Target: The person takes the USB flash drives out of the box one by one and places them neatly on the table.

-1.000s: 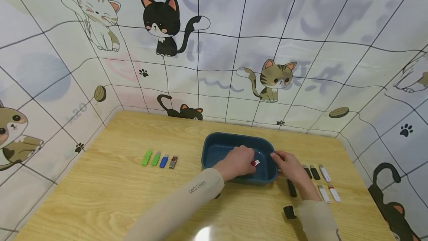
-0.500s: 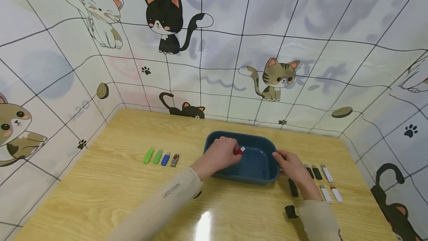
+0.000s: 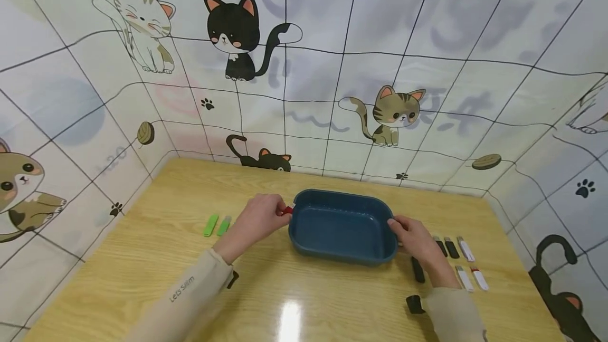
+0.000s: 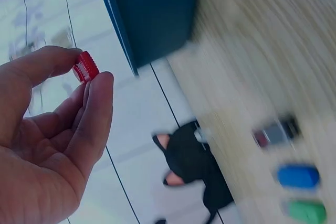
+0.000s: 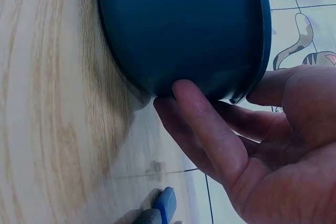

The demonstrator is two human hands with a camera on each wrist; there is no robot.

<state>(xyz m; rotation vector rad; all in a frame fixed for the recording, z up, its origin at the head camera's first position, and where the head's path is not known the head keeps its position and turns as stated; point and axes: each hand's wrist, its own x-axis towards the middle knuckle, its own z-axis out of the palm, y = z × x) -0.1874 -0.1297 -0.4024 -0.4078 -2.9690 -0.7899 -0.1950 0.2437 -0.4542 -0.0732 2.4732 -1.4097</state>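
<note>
My left hand (image 3: 256, 221) pinches a red USB stick (image 4: 86, 67) between thumb and fingertips, just beyond the left rim of a dark blue bin (image 3: 342, 234). Its plug end points toward the bin in the head view. The bin stands on the table, its inside bare. My right hand (image 3: 418, 241) grips the bin's right end, with the thumb at the rim and the fingers against the outer wall. Near my left hand lie two green USB sticks (image 3: 211, 225). The left wrist view also shows a blue USB stick (image 4: 298, 176) and a brown-and-silver one (image 4: 275, 133), which the hand hides from the head view.
Right of the bin lie black USB sticks (image 3: 451, 247) and several white ones (image 3: 464, 278), one with a red band. A black piece (image 3: 415, 304) sits by the right cuff. A cat-printed sheet (image 3: 313, 73) surrounds the wooden table (image 3: 266, 300) at the back and sides.
My left hand has moved left out of the bin, carrying the red USB stick past the left rim. My right hand has kept its grip on the bin, which has hardly moved.
</note>
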